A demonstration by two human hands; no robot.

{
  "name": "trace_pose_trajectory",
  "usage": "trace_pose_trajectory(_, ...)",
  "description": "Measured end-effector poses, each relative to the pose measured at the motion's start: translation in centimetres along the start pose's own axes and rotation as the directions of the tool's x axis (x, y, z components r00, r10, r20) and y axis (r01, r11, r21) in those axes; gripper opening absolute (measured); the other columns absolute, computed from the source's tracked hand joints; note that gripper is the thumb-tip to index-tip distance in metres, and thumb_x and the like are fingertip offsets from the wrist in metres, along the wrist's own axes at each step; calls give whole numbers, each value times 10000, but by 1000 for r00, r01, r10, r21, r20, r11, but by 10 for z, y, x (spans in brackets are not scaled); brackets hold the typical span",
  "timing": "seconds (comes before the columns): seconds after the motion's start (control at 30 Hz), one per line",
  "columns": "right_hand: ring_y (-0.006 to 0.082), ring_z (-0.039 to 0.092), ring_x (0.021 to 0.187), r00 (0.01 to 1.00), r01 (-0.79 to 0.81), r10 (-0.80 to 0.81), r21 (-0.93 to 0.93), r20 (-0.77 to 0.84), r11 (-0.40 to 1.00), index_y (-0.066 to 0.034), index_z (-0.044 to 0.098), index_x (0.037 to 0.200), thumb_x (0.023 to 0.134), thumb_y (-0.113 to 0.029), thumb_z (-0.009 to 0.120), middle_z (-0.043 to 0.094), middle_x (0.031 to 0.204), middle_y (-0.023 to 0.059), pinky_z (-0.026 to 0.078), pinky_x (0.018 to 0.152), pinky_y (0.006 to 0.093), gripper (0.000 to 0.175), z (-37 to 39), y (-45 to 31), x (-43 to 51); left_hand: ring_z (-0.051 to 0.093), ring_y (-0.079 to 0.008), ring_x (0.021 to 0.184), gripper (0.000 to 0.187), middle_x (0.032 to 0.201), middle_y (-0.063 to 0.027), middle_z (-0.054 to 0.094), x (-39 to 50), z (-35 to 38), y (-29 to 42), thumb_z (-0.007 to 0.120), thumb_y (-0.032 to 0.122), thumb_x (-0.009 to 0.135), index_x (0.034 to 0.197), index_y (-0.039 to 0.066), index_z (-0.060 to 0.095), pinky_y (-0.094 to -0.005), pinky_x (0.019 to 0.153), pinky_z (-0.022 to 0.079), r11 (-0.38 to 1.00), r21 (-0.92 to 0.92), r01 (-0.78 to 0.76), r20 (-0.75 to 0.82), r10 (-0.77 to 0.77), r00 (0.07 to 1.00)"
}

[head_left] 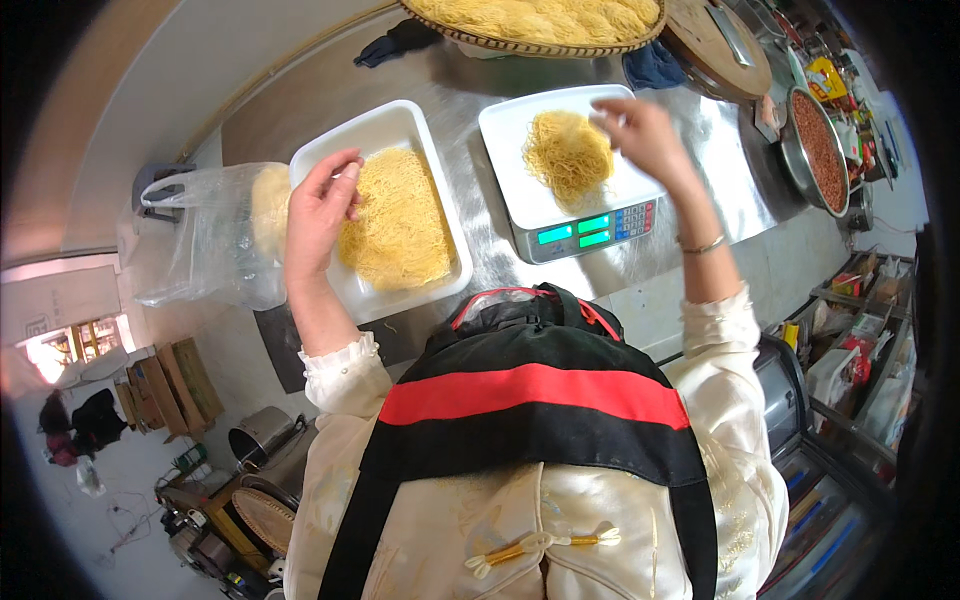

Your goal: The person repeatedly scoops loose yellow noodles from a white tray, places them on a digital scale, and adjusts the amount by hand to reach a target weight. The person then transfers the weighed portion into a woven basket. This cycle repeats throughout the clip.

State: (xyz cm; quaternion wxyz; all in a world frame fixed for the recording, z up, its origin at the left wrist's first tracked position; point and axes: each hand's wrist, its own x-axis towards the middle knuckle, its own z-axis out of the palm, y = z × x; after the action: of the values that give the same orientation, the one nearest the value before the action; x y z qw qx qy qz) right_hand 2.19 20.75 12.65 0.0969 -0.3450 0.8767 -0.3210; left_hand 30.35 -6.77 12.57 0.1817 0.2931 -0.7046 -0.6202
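A nest of thin yellow noodles (568, 159) lies on the white pan of a digital scale (517, 202), whose displays are lit green. My right hand (637, 133) is raised at the right edge of that nest, slightly blurred, its fingers apart and no noodles seen in them. My left hand (324, 206) hovers over the left side of a white plastic tub (450, 259), with its fingers curled and apart. More yellow noodles (397, 217) fill much of the tub. Left of it, a clear plastic bag (217, 232) holds a pale yellow bundle.
A woven basket (540, 49) heaped with noodles stands at the back of the steel table (465, 150). Beside it are a round wooden board (705, 45) with a cleaver (729, 36) and a metal bowl (795, 161) of reddish-brown pieces. A dark cloth (397, 41) lies at the back left.
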Motion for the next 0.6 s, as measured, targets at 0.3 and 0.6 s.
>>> trace_pose_trajectory(0.3,91,601,631,931,-309,354,333,-85,891,27,657,1183,914,-197,642,662,820,34,494,571,253,351,6,76,-81,533,-89,713,347,954,-21,660,30,92,5,699,207,878,1160,6,668,-251,699,481,948,283,-144,315,50,948)
trace_pose_trajectory(0.6,97,588,594,888,-348,443,449,-121,823,60,656,1158,899,-125,642,634,726,59,483,559,266,318,3,98,-110,625,-283,961,481,1175,-158,614,83,167,1,668,214,853,1299,61,576,-384,839,508,569,548,-613,672,137,728)
